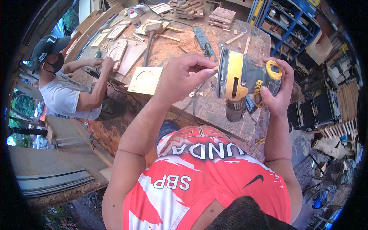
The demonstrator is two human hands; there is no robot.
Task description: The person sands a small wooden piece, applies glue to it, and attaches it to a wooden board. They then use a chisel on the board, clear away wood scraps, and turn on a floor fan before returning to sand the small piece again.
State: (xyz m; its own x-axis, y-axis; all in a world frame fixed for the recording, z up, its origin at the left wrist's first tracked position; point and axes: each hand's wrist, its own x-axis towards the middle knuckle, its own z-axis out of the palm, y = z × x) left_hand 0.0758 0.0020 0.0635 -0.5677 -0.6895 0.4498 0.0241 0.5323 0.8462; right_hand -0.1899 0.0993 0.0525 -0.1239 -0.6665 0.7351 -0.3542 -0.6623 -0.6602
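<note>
Sander (237,82) tipped sideways, my right hand (279,94) wrapped closed around its body, my left hand (183,76) pinching the pad (221,73) edge just beside. A bumped switch (275,69), I judge, would spin the pad into those fingertips (211,72).

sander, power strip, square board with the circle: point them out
sander (239,76), head view, yellow body
power strip (201,36), head view, casing middle
square board (145,80), head view, its middle

I watched the right hand (278,94) grip the yellow sander (245,82) on its side while the left hand (184,78) pinched its pad's edge, above the workbench (214,109)'s near edge.
</note>
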